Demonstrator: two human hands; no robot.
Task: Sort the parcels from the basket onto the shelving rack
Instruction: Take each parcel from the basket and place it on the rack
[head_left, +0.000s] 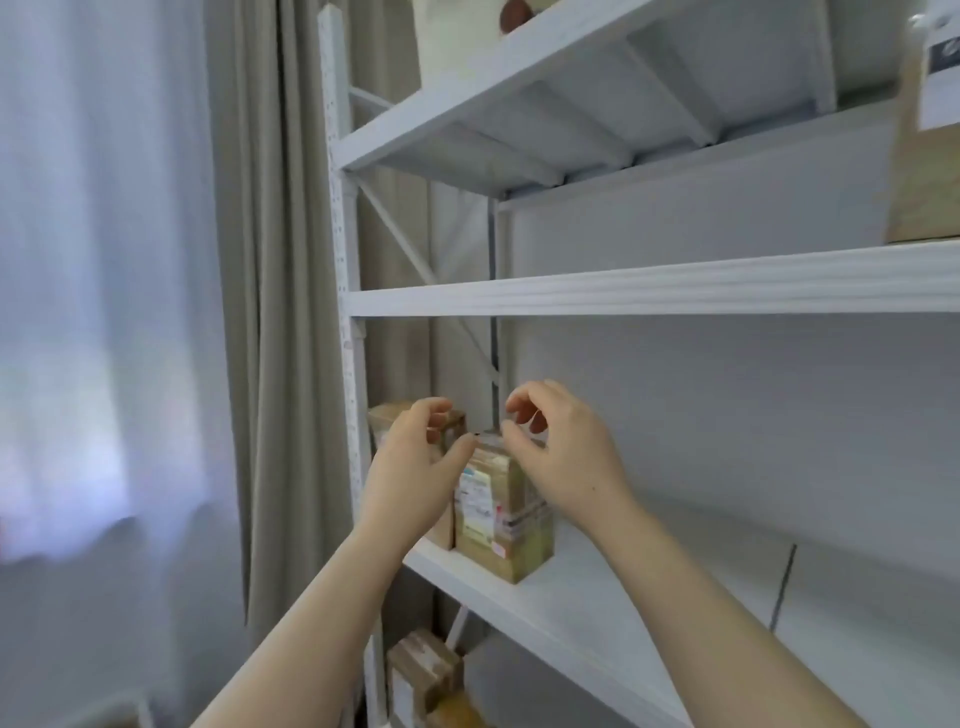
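While the shelving rack (623, 296) fills the view, a brown parcel (498, 519) stands upright on its shelf (597, 603) at 6 o'clock, a second parcel (384, 418) just beside it at 9 o'clock; left hand (415, 467) and right hand (566, 462) hover at its top, fingers (522, 413) loosely curled, pinching nothing

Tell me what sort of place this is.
Probably a small storeroom or parcel-sorting corner indoors: a white metal shelving rack holds cardboard parcels, one with a shipping label, another labelled box sits higher up, and a curtain hangs beside it.
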